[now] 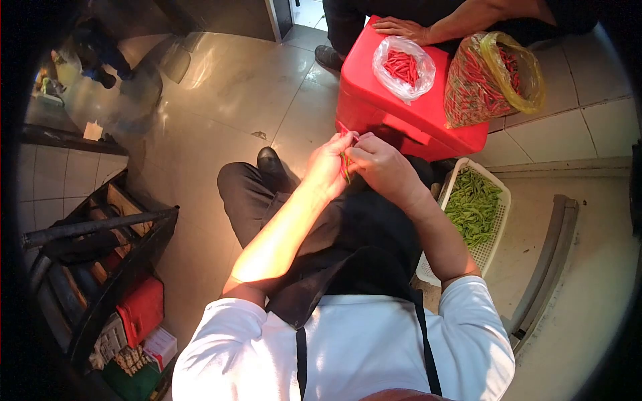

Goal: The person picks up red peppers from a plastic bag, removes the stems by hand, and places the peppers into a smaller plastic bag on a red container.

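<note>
My left hand [326, 168] is closed round a few thin red chili peppers [346, 160], with red tips and green stems showing between the fingers. Right against it, my right hand [382, 167] is curled and pinches at the same chilies; its fingertips are partly hidden. Both hands are above my lap, just in front of a red box [374, 113]. On the box sit an open clear plastic bag [403, 70] of red chilies and, to its right, a larger yellowish bag [478, 87] full of red chilies with green stems.
A white perforated basket [496, 247] of slender green pieces stands by my right side. Across the box, another person's hand [404, 30] rests near the clear bag. A dark metal rack [127, 274] with boxes stands on the left. A grey curved bar [552, 260] lies at right.
</note>
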A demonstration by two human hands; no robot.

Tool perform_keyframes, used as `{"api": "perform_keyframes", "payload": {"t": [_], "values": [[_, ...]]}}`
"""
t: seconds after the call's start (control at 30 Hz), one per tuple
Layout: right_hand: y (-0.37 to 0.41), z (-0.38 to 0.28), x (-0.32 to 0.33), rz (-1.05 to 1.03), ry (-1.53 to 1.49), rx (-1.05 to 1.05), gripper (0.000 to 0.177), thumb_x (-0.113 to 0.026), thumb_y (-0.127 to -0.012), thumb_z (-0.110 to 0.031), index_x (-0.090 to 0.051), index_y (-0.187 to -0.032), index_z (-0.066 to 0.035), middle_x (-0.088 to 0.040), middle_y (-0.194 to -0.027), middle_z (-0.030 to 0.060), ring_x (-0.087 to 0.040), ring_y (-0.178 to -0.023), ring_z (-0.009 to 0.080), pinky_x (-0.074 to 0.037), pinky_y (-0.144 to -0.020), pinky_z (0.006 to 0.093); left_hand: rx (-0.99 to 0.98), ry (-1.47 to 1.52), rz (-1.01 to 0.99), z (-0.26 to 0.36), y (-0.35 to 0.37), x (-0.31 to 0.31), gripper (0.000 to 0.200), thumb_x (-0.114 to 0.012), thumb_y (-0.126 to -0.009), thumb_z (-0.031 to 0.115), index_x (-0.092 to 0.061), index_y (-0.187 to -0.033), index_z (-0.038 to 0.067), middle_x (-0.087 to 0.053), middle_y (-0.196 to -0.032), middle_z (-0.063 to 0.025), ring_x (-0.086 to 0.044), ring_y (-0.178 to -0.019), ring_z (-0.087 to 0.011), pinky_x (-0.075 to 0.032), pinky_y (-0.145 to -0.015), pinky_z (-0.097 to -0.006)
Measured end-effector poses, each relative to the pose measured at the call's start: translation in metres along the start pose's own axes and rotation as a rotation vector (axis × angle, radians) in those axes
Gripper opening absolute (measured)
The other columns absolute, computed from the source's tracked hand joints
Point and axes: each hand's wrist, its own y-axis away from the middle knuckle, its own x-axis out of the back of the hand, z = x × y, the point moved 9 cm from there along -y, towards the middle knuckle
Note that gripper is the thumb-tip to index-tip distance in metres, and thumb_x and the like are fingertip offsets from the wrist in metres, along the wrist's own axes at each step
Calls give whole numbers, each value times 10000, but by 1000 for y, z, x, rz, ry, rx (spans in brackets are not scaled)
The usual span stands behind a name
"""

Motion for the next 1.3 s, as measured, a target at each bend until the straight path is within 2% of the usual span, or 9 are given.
{"api": "perform_keyframes", "payload": {"t": [0.2, 0.27, 0.4, 0.53, 0.73, 0.83, 0.97, 1.07, 1.3], "values": [[0, -1, 1, 1, 52, 85, 130, -630, -755, -129, -549, -822, -52, -557, -830, 93, -576, -777, 284, -488, -731, 387, 73, 29, 10, -7, -2, 16, 156, -507, -987, 215, -586, -1002, 81, -651, -918, -25, -649, -789, -133, -555, -703, -293], [-1, -3, 7, 130, 84, 162, 135, -620, -761, -126, -557, -853, -50, -570, -859, 96, -583, -792, 279, -488, -734, 384, 101, 49, -28, 0, -1, 11, 162, -502, -989, 219, -592, -995, 85, -655, -901, -14, -649, -754, -123, -554, -669, -288], [-3, -7, 17, 217, 103, 185, 171, -604, -768, -109, -572, -920, -39, -588, -887, 113, -601, -817, 274, -495, -745, 374, 135, 280, 130, -1, 2, 2, 165, -520, -980, 182, -595, -1012, 38, -651, -963, -83, -651, -856, -193, -572, -768, -356], [0, 7, 25, 363, 1, 29, 233, -612, -761, -23, -603, -993, -12, -612, -888, 132, -606, -796, 295, -513, -723, 363, 27, 214, -84, 13, 5, -10, 188, -541, -973, 178, -594, -1036, 9, -638, -972, -127, -639, -910, -217, -559, -846, -402], [7, 3, 35, 462, -101, -68, 206, -664, -785, 7, -636, -989, 2, -639, -893, 141, -627, -816, 306, -521, -723, 352, 24, 200, -19, 12, 1, 5, 182, -520, -988, 199, -553, -1040, 28, -629, -983, -134, -639, -847, -217, -588, -744, -387], [15, 6, 55, 594, -78, -209, 136, -662, -839, -17, -646, -974, -4, -647, -859, 139, -643, -773, 294, -521, -692, 337, 52, 70, 45, 15, 6, 7, 170, -526, -990, 205, -558, -1050, 49, -624, -961, -107, -609, -746, -172, -539, -591, -282], [28, 39, 49, 720, -323, -454, 98, -638, -897, -54, -651, -978, -2, -656, -828, 131, -653, -716, 222, -511, -655, 306, 21, -100, -34, 11, 11, -12, 185, -538, -989, 227, -556, -1097, 78, -603, -895, -31, -504, -636, -83, -418, -506, -205], [28, 37, 34, 717, -345, -477, 99, -611, -937, -58, -654, -991, 12, -677, -865, 34, -638, -771, 101, -509, -668, 259, -13, -114, -105, 5, 11, -25, 160, -537, -992, 211, -559, -1086, 83, -608, -919, -20, -450, -614, -57, -379, -496, -193], [21, 21, 35, 652, -131, -356, 94, -657, -857, -55, -654, -947, -28, -645, -829, 131, -651, -757, 281, -513, -672, 343, -175, -200, 31, 15, 6, -12, 183, -516, -1004, 232, -561, -1054, 62, -564, -871, 0, -445, -630, -58, -375, -497, -191]]}}
